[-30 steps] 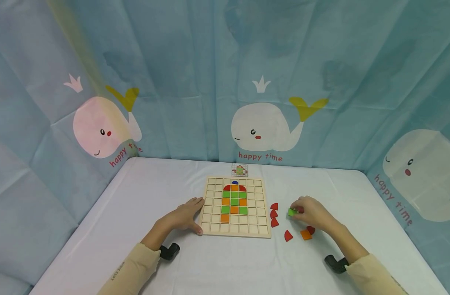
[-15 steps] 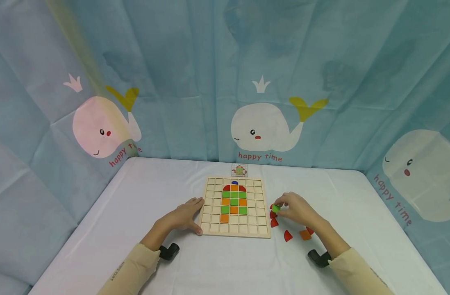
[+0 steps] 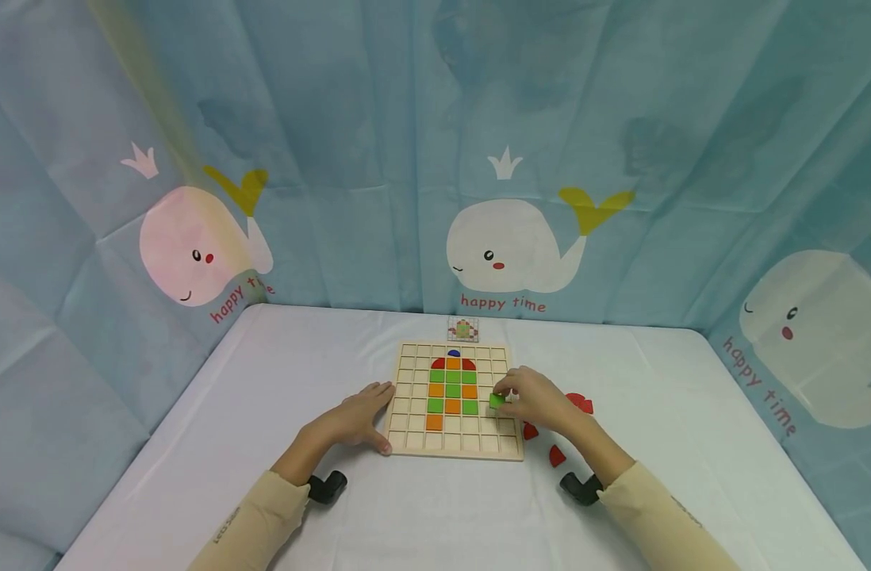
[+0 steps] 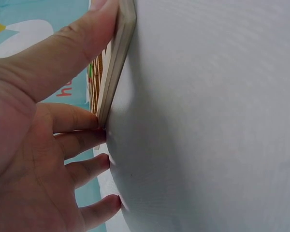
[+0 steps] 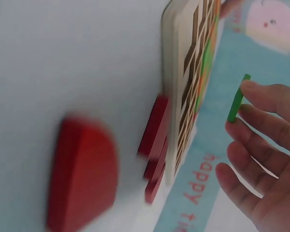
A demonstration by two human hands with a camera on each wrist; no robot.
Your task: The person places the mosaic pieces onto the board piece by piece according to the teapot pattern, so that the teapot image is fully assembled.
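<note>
My right hand [image 3: 537, 396] pinches a green square tile [image 3: 496, 401] between thumb and fingers, over the right part of the wooden grid board [image 3: 412, 442]. In the right wrist view the tile [image 5: 239, 98] stands edge-on at the fingertips, raised above the board. Spread fingers of my left hand [image 3: 357, 414] rest against the board's left side; in the left wrist view the thumb [image 4: 72, 50] lies at the board's corner edge [image 4: 117, 63]. On the board, orange squares [image 3: 434, 423], green squares [image 3: 453, 377], red quarter-rounds [image 3: 439, 364] and a blue piece [image 3: 453, 354] form a pattern.
Red quarter-round pieces [image 3: 531, 431] lie right of the board, one [image 3: 558, 456] nearer the front and others [image 3: 580, 402] beyond my right forearm. A small picture card [image 3: 463, 329] lies behind the board. A whale-print curtain [image 3: 350, 238] hangs behind the white table [image 3: 435, 515].
My right hand has carried the green square tile leftward from the loose pieces to above the board. The orange square on the table is now hidden behind my forearm. My left hand stays in place.
</note>
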